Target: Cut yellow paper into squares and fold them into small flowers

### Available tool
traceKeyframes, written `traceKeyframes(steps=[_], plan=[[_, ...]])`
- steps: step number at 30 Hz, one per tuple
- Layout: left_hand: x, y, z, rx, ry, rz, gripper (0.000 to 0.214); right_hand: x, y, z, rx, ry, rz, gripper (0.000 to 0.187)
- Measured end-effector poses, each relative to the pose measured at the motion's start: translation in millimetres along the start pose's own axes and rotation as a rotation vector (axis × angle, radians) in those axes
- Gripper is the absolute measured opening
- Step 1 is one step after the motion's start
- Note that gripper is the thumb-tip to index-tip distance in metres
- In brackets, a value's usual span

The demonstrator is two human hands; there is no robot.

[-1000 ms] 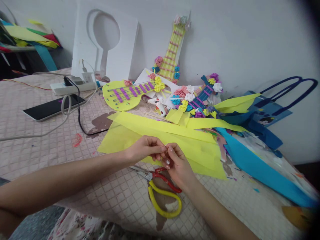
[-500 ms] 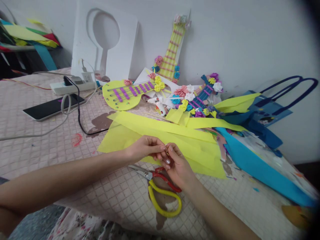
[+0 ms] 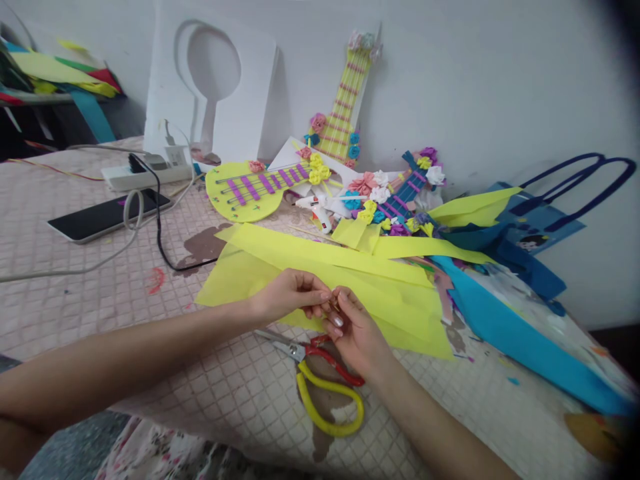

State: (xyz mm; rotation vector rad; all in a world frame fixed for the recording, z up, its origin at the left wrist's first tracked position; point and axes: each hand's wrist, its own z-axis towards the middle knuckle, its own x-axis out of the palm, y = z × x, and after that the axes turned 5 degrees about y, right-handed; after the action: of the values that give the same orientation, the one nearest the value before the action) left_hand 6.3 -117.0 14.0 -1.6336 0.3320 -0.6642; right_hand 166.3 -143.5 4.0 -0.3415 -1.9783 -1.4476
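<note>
My left hand (image 3: 295,295) and my right hand (image 3: 357,330) meet fingertip to fingertip above the front part of a yellow crepe-paper sheet (image 3: 270,267). Both are closed in a pinch. Whatever lies between the fingers is too small and too covered to name. Just below, a pair of scissors (image 3: 330,427) with one red and one yellow handle rests on the quilted tablecloth, its blades pointing left and partly under my left wrist. A white glue gun (image 3: 320,215) lies behind the sheet.
Paper guitars stand behind: a yellow one (image 3: 245,193), a blue one (image 3: 407,193), another leaning on the wall (image 3: 343,100). At left are a phone (image 3: 100,217), a power strip (image 3: 145,175) and cables. Blue paper (image 3: 525,340) and a blue bag (image 3: 545,227) occupy the right.
Only the fingertips have shifted slightly against each other. The hands keep their place, and the things on the table stay as they were.
</note>
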Motion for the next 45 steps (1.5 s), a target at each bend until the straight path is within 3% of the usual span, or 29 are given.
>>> traceKeyframes(steps=[13,20,34,45], plan=[[9.7,2.8,-1.6,-0.006,-0.027,-0.237,0.022,0.1,-7.0,-2.0,-0.114,0.004,-0.093,0.012],[10.8,4.0,-0.8,-0.061,0.018,-0.372,0.019,0.1,-4.4,-0.8,0.000,0.052,0.051,0.013],[12.0,7.1,-1.2,-0.043,-0.003,-0.401,0.018,2.1,-9.3,-1.3,-0.057,0.062,0.049,0.011],[11.9,6.3,-1.3,-0.009,-0.004,-0.295,0.025,1.4,-4.6,-1.7,-0.040,0.077,0.030,0.011]])
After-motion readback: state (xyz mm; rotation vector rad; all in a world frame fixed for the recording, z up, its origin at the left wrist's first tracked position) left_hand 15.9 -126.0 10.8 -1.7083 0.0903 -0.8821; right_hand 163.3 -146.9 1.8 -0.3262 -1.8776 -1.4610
